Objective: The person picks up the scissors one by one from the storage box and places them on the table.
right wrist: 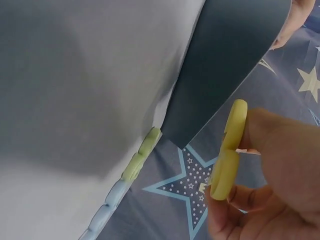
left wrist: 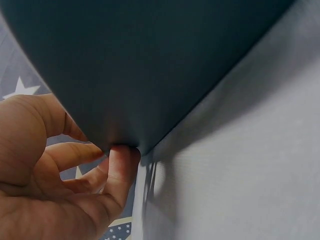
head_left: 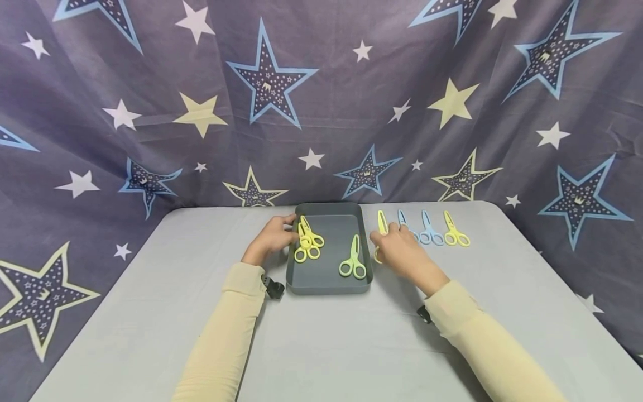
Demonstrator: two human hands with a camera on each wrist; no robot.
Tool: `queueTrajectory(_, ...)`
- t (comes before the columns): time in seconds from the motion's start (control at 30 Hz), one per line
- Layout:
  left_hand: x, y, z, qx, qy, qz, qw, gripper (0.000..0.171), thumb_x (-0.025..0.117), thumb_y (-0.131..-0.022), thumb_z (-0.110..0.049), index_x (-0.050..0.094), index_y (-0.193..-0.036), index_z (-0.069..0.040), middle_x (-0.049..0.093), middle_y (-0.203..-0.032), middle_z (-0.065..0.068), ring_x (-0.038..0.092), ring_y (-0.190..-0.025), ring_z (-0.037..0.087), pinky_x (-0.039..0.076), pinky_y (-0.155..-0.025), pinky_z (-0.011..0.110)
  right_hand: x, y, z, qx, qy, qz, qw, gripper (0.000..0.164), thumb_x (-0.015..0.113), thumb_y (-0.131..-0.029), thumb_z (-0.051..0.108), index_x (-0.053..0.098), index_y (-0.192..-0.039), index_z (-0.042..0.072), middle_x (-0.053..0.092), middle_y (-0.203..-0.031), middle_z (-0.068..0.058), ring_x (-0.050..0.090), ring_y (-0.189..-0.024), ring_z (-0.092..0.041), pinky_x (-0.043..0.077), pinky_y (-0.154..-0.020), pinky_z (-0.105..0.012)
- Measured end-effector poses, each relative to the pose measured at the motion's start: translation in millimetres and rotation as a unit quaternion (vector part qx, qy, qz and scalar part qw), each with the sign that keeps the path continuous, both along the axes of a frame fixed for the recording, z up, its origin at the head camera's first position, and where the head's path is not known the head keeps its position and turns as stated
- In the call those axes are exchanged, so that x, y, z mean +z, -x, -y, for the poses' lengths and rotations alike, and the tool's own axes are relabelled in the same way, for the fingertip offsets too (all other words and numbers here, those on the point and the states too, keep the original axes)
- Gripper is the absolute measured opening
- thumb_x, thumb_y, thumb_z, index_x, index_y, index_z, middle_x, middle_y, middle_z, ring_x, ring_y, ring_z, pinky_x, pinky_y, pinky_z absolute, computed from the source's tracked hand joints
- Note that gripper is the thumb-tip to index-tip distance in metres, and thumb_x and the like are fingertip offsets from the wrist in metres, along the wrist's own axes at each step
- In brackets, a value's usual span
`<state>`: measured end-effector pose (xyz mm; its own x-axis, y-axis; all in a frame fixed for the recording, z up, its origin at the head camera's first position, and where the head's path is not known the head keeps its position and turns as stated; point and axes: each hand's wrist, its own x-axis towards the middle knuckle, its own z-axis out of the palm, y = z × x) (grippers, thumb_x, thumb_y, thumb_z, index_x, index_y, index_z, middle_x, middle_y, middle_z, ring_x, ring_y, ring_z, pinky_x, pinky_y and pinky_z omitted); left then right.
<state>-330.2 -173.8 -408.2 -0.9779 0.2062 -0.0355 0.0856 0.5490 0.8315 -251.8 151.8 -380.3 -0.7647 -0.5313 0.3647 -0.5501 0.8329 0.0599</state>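
A dark grey tray holds two yellow scissors at its left and one yellow-green pair of scissors at its right. My left hand grips the tray's left side near the far corner; in the left wrist view its fingers curl against the outer wall. Just beyond the tray's right side, my right hand pinches yellow scissors, whose handle loops show in the right wrist view. Under and beyond that hand lies a lime pair of scissors, its handles partly hidden from the head view.
Right of the lime pair, two blue scissors and a yellow pair lie in a row along the far edge of the white-covered table. A star-patterned curtain hangs behind the table.
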Motion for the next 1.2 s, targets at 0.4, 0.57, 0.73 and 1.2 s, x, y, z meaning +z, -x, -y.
queueTrajectory(0.4,0.9,-1.5,-1.0,0.002,-0.001,0.004,1.0000,0.083,0.062,-0.078,-0.004,0.036,-0.156,0.001,0.044,-0.158,0.018,0.051,-0.137,0.036,0.046,-0.110,0.047,-3.8,-14.6,-9.8,0.012,-0.037,0.035,0.999,0.022,0.077,-0.081,0.009,0.055,-0.084,0.010,0.052,-0.068,-0.014,0.048,-0.064,-0.030,0.042,-0.054,-0.042)
queueTrajectory(0.57,-0.3,-0.5,-0.3,0.001,0.001,0.003,1.0000,0.083,0.063,-0.078,-0.005,0.036,-0.157,0.001,0.042,-0.159,0.017,0.050,-0.138,0.036,0.045,-0.111,0.048,-4.0,-17.2,-11.0,0.015,-0.037,0.102,0.994,0.019,0.075,-0.084,0.008,0.056,-0.085,0.011,0.052,-0.070,-0.011,0.048,-0.068,-0.028,0.043,-0.056,-0.040)
queueTrajectory(0.73,-0.6,-0.2,0.2,0.002,0.002,0.005,1.0000,0.084,0.064,-0.078,-0.005,0.036,-0.157,0.001,0.039,-0.161,0.014,0.049,-0.139,0.035,0.043,-0.112,0.048,-7.5,-17.1,-11.1,0.015,-0.042,0.141,0.989,0.018,0.072,-0.084,0.007,0.055,-0.083,0.013,0.053,-0.073,-0.010,0.049,-0.070,-0.028,0.045,-0.058,-0.041)
queueTrajectory(1.2,0.6,-0.9,-0.9,0.005,-0.001,0.004,1.0000,0.083,0.063,-0.078,-0.005,0.036,-0.156,0.001,0.045,-0.157,0.018,0.051,-0.137,0.035,0.047,-0.108,0.047,-9.4,-17.4,-11.4,0.017,-0.046,0.191,0.980,0.019,0.069,-0.083,0.004,0.053,-0.080,0.014,0.051,-0.074,-0.008,0.048,-0.068,-0.027,0.043,-0.060,-0.042)
